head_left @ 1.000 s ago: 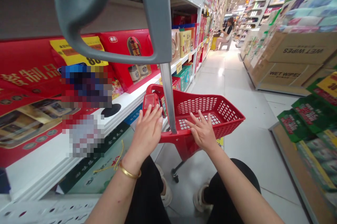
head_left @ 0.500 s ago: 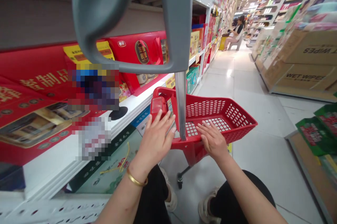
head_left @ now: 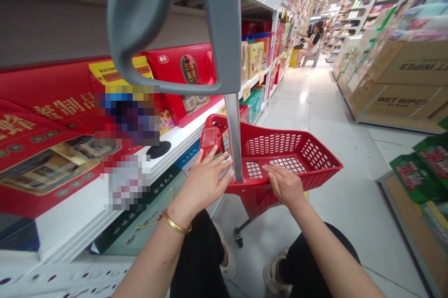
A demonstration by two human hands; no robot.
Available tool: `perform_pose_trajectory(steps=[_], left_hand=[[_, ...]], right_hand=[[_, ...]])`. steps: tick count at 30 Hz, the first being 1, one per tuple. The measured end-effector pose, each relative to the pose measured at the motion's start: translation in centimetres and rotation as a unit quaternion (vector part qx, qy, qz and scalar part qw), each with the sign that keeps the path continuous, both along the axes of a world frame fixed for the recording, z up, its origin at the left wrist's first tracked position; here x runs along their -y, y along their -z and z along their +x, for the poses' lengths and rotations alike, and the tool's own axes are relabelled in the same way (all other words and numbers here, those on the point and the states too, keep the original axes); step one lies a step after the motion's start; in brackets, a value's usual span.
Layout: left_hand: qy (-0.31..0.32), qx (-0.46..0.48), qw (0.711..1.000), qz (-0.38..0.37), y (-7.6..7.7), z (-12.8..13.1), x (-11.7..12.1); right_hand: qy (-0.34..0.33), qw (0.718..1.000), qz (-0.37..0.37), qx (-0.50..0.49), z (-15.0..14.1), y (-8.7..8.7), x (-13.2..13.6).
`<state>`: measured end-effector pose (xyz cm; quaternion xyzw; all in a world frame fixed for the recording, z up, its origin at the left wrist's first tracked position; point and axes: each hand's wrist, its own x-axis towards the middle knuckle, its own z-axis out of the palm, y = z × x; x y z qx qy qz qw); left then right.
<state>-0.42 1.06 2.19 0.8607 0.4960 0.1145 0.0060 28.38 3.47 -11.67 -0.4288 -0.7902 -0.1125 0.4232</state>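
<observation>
A red plastic shopping basket cart (head_left: 318, 160) with perforated walls stands before me, its basket low over the floor. From its near rim rises a metal pole (head_left: 234, 144), topped by a large grey handle (head_left: 227, 32) close to the camera. My left hand (head_left: 208, 179), palm down with fingers spread, is at the cart's near left corner beside the pole; a gold bangle (head_left: 178, 223) circles that wrist. My right hand (head_left: 284, 185) lies over the near rim right of the pole, fingers stretched out. Neither hand grips anything visible. Contact under the palms is hidden.
Along the left runs a white shelf (head_left: 168, 146) with red gift boxes (head_left: 182, 79); a green box (head_left: 150, 214) is below. Stacked wet wipes cartons (head_left: 402, 102) and green packets (head_left: 416, 172) line the right. Down the aisle a person (head_left: 310, 46) sits on a stool.
The grey handle and pole have shifted slightly left in view. My left hand has moved slightly left and my right hand has barely moved. The far person's arm has risen toward the shelf.
</observation>
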Motion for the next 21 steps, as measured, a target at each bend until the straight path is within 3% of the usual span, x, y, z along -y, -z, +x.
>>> perform_pose_trajectory(steps=[3, 6, 10, 15, 17, 19, 21], left_hand=[[0.001, -0.001, 1.000, 0.003, 0.0, -0.4, 0.1], [0.010, 0.001, 1.000, 0.003, 0.0, -0.9, 0.3], [0.016, 0.011, 1.000, 0.000, 0.1, -1.6, 0.1], [0.024, 0.015, 1.000, 0.009, 0.6, -2.4, -0.2], [0.006, 0.061, 0.996, 0.063, 1.1, -2.5, 1.1], [-0.025, 0.157, 0.971, 0.180, 1.9, -1.9, 3.6], [0.029, 0.229, 0.937, 0.263, 2.6, -0.1, 6.3]], right_hand=[[-0.023, 1.000, -0.012, -0.006, -2.7, -1.0, 0.8], [-0.036, 0.999, -0.017, 0.008, -3.2, -1.3, 1.2], [-0.033, 0.998, -0.024, 0.039, 0.0, -0.4, 0.9], [0.064, 0.997, -0.003, 0.034, 4.8, 1.8, 0.2], [0.087, 0.996, 0.003, 0.036, 5.3, 2.2, 0.2], [0.094, 0.995, -0.002, 0.038, 5.0, 2.4, 0.3], [0.094, 0.995, -0.009, 0.040, 4.3, 2.4, 0.7]])
